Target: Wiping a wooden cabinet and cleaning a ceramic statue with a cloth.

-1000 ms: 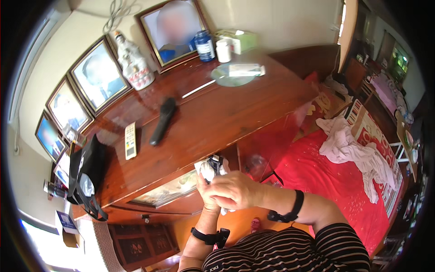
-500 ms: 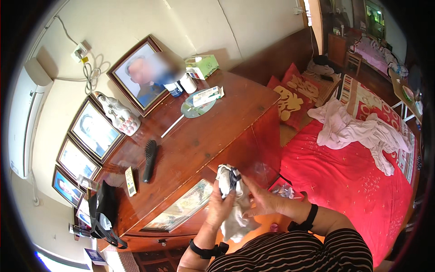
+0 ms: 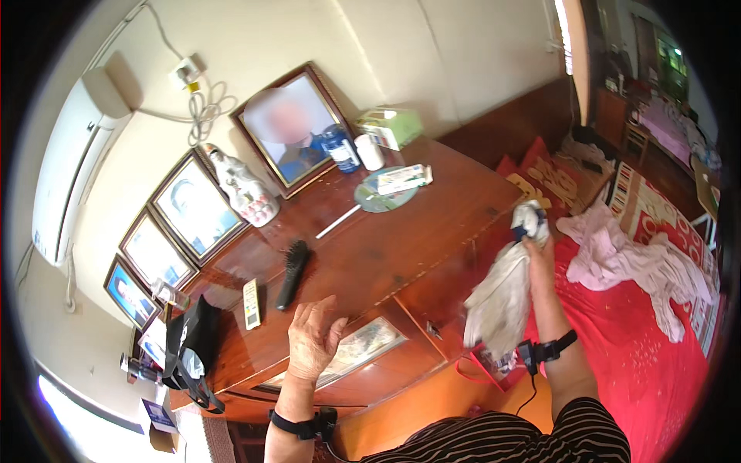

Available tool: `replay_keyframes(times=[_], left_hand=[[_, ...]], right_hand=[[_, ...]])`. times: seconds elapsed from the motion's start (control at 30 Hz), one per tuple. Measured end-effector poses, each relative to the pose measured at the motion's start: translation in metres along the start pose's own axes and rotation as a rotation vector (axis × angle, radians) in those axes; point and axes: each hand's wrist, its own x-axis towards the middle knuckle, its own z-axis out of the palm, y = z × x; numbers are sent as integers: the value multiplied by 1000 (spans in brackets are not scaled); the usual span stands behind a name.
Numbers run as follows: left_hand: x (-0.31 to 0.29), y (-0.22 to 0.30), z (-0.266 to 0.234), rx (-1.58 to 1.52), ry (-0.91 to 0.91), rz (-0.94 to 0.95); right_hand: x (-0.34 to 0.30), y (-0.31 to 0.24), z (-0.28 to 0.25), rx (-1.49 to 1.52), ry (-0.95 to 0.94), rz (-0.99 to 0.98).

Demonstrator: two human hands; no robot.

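Observation:
My right hand (image 3: 543, 258) is raised at the right, beyond the cabinet's corner, gripping a crumpled whitish cloth (image 3: 500, 297). A dark blue and white bunched end stands above the fist, and the rest hangs down and to the left. What kind of cloth it is I cannot make out. My left hand (image 3: 315, 336) is empty, its fingers apart, over the front edge of the brown wooden cabinet (image 3: 370, 262). A black hairbrush (image 3: 293, 274) and a pale remote control (image 3: 252, 303) lie on the cabinet top close to that hand.
On the cabinet stand framed portraits (image 3: 197, 204), a white figurine (image 3: 245, 189), a blue bottle (image 3: 340, 149), a white bottle (image 3: 370, 153) and a round hand mirror (image 3: 380, 201) under a small box. A black bag (image 3: 193, 339) sits left. Right is a red bed (image 3: 617, 378) with pink cloth (image 3: 610, 247).
Both hands held the cloth together in front of me. The left has let go and moved left; the right has carried the cloth up and to the right. My view has shifted.

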Motion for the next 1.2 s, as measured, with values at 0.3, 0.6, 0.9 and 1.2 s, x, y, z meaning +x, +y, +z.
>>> replay_keyframes(times=[0.3,0.6,0.9,1.2], left_hand=[[-31,-44,0,171,-82,-55],[-29,-51,1,148,-139,-17],[-38,-56,3,106,-126,-30],[-34,-61,11,119,-174,-1]], right_hand=[[5,16,76,-265,187,-156],[-137,17,159,-324,121,-166],[-242,125,156,-609,-105,-405],[-312,188,97,-1100,-381,124]])
